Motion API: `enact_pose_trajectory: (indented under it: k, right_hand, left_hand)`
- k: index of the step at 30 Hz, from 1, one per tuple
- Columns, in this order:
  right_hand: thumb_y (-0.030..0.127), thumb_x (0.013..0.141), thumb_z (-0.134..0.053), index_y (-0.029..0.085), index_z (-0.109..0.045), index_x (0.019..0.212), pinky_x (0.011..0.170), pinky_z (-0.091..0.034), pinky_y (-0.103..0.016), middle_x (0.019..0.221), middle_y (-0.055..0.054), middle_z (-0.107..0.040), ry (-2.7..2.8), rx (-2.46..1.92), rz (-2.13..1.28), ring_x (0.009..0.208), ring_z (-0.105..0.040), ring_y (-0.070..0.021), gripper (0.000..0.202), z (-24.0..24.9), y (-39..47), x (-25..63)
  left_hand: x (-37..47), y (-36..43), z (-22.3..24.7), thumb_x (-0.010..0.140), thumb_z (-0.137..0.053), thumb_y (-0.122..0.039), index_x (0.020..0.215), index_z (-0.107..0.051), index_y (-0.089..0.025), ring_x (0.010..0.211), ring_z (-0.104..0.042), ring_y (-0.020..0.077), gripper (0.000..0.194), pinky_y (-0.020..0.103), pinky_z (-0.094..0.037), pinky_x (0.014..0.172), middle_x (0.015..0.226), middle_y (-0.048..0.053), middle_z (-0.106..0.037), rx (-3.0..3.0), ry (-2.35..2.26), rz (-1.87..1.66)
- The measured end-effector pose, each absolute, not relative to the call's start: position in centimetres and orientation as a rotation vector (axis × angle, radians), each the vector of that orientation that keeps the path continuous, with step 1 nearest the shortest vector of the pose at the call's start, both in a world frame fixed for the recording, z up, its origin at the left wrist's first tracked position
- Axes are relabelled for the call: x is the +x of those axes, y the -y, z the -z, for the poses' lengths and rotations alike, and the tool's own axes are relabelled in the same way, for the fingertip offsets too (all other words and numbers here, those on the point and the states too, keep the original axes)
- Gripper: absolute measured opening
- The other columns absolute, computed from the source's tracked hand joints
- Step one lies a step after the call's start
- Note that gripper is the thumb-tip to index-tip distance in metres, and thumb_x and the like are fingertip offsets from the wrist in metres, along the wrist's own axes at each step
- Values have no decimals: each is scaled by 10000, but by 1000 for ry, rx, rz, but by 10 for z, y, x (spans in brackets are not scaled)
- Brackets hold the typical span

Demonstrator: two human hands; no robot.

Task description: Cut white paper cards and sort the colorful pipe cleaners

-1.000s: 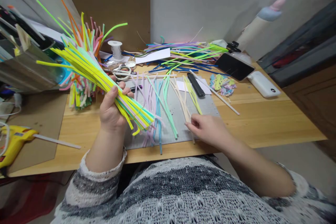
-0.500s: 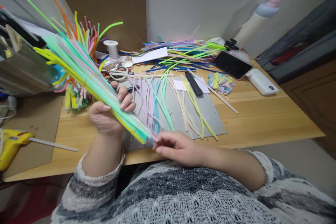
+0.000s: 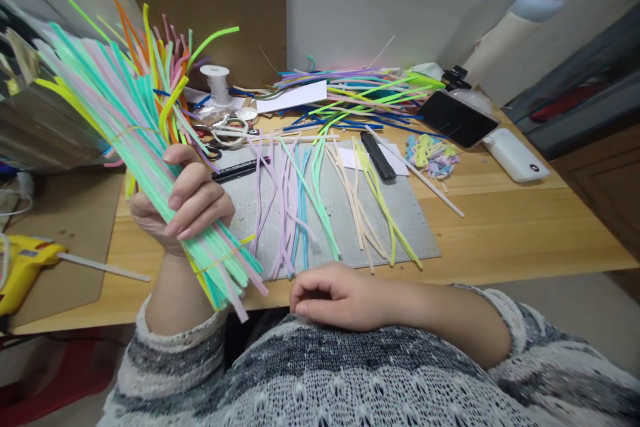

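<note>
My left hand (image 3: 197, 200) is wrapped round a thick bundle of pipe cleaners (image 3: 130, 130), mostly mint green, pale pink and yellow. Thin bands circle the bundle above and below the fist, and it slants from upper left to lower right. My right hand (image 3: 343, 297) rests at the table's front edge against the sweater, fingers curled in, with nothing visible in them. Between the hands and the wall, loose lilac pipe cleaners (image 3: 285, 213), blue ones (image 3: 301, 213), mint ones (image 3: 323, 213), peach ones (image 3: 356, 207) and yellow ones (image 3: 387, 210) lie on a grey cutting mat (image 3: 420, 233).
Behind the mat lies a heap of pipe cleaners (image 3: 360, 90), with a white spool (image 3: 216, 83) and scissors (image 3: 233, 133) to its left. A phone (image 3: 456, 119) and a white device (image 3: 517, 157) are at right. A yellow glue gun (image 3: 30, 267) lies at left.
My left hand has moved left with the bundle, whose lower end has swung away from my right hand. My right hand no longer touches the bundle's pink ends and stays almost in place.
</note>
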State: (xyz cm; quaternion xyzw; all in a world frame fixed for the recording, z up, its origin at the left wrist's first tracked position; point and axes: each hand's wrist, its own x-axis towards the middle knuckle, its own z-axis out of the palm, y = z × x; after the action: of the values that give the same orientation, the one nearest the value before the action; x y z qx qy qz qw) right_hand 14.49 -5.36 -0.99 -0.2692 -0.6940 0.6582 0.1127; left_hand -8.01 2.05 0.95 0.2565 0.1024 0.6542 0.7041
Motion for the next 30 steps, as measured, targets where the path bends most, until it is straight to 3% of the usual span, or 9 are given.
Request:
enact_pose_trajectory:
  k: [4,9,17,26,30]
  right_hand:
    - [288,844,-535,176,-522,889,565,-362,-234,693,36,-460,1788,-761,-1980,615,-414,-81,122,14,53,140]
    - [333,843,-543,195,-444,797,512,-305,-241,651,52,-387,1577,-798,-1937,572,-351,-80,176,11,50,135]
    - [319,827,-582,205,-459,979,574,-381,-245,764,24,-488,1434,-964,-1590,654,-459,-94,226,16,46,136]
    - [301,847,-554,181,-570,763,613,-385,-277,759,-3,-519,1765,-920,-1398,679,-473,-113,148,11,40,140]
    - [279,836,-575,185,-625,731,736,-417,-323,748,-2,-548,1626,-806,-1620,756,-527,-133,150,16,38,137]
  left_hand:
    - [-68,-16,-11,638,-610,-199,891,-494,-229,379,-364,30,280,175,-315,334,598,-55,-442,588,-352,-1519]
    - [-56,-16,-13,605,-592,-187,851,-500,-216,484,-394,67,265,204,-343,411,638,-30,-402,602,-464,-1498]
    - [-54,-17,-16,538,-553,-136,812,-515,-198,501,-352,72,283,187,-327,412,639,-21,-368,598,-454,-1507]
    - [-50,-17,-16,576,-556,-160,801,-516,-203,496,-363,75,233,198,-351,429,642,-21,-354,563,-495,-1495]
    - [-56,-18,-12,580,-556,-173,825,-521,-197,446,-321,52,248,184,-312,378,647,-25,-383,533,-476,-1444]
